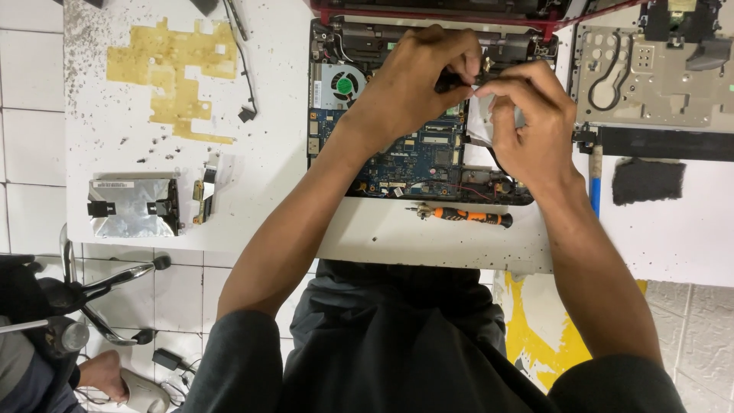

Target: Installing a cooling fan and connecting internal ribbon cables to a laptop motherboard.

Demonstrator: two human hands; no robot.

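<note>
Both hands, left (409, 84) and right (527, 122), pinch a small black part (456, 79) at the laptop's (413, 157) twelve o'clock edge; it looks light and fragile, best gripped by its edges.

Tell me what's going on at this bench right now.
A person is working on an opened laptop whose blue motherboard and cooling fan are exposed. The left hand and right hand meet over its upper right area, pinching a small dark part I cannot identify. An orange-handled screwdriver lies on the white table just in front of the laptop, and a foil-wrapped hard drive sits off to the left.
</note>
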